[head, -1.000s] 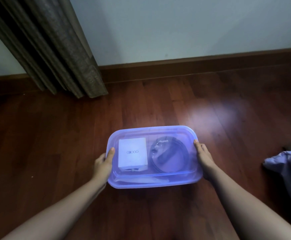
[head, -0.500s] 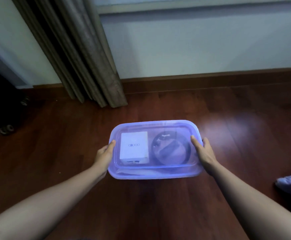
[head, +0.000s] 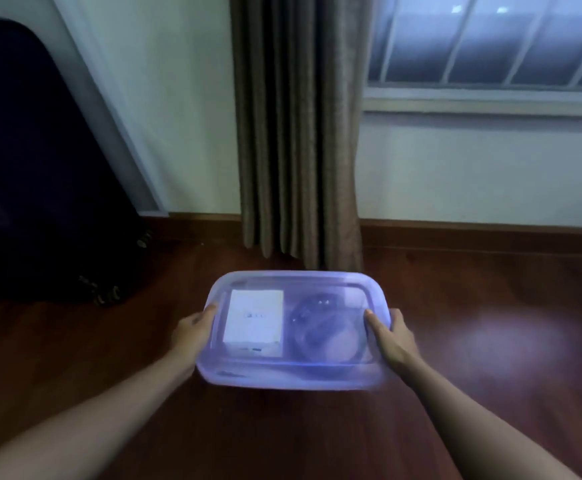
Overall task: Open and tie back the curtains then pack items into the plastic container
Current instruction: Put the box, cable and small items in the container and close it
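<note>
A translucent purple plastic container (head: 296, 377) with its lid on is held above the wooden floor in the middle of the view. Inside it lie a white box (head: 254, 318) on the left and a coiled dark cable (head: 327, 332) on the right. My left hand (head: 192, 332) grips the container's left end, thumb on the lid. My right hand (head: 391, 336) grips the right end the same way. A brown curtain (head: 300, 126) hangs gathered in folds straight behind the container, beside the window (head: 490, 39).
A dark suitcase (head: 40, 174) stands against the wall at the left. A wooden skirting board (head: 473, 233) runs along the white wall. Reddish wooden floor (head: 490, 341) spreads around the container, with a light reflection at the right.
The view has tilted up and swung left: the window and the suitcase have come into sight, the cloth at the right has left it. Both hands have lifted the container, grips unchanged.
</note>
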Available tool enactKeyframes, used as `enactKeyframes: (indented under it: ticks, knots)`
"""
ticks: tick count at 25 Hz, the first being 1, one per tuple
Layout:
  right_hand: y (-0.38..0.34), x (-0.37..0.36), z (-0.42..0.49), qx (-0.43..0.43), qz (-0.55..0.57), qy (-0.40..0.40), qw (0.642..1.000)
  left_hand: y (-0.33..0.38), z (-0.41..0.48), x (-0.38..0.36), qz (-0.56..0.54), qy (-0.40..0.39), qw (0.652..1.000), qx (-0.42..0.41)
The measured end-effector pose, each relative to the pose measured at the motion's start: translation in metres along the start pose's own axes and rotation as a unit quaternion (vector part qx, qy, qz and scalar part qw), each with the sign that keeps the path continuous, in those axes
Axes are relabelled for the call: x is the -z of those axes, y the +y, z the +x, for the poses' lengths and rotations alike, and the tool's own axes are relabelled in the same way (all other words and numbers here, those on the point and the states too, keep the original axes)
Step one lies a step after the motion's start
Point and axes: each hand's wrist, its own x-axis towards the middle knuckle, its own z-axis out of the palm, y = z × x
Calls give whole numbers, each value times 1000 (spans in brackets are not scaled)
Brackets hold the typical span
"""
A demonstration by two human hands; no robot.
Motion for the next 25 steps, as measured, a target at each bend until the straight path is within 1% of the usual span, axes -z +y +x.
enactKeyframes:
  ticks: [3, 5, 8, 12, 15, 18, 20, 21, 22, 23, 24, 25]
  knots:
    - [-28, -67, 0, 9, 19, -13, 1000, -1, 49, 57, -12, -15, 1000, 0]
    - [-41, -107, -4, 6, 30, -18, 999, -4, 74, 86, 32, -16, 999, -28]
    - [-52, -155, 2, -7, 34, -28, 999, -10, 105, 111, 78, 17, 996, -45]
    - [-56, -210, 28, -13, 15, -56, 998, -27, 154, 131, 86, 16, 996, -35]
    - [-55, -238, 45, -14, 15, -73, 997, -46, 186, 139, 79, 22, 996, -26]
    - [-55, -247, 52, -14, 3, -94, 995, -57, 199, 142, 66, 28, 997, -18]
    - [-57, -250, 52, -15, -17, -94, 995, -55, 194, 139, 100, 32, 994, -36]
    - [-57, -251, 52, -6, -34, -79, 996, -51, 188, 138, 130, 41, 989, -58]
    - [-55, -251, 51, 25, -71, -54, 996, -49, 180, 138, 159, 55, 982, -90]
    - [-56, -249, 48, 83, -131, -32, 987, -49, 170, 139, 184, 67, 974, -117]
    - [-56, -247, 45, 176, -194, -17, 965, -50, 159, 142, 205, 68, 964, -151]
    - [-55, -244, 43, 290, -248, -25, 924, -57, 146, 145, 234, 52, 950, -200]
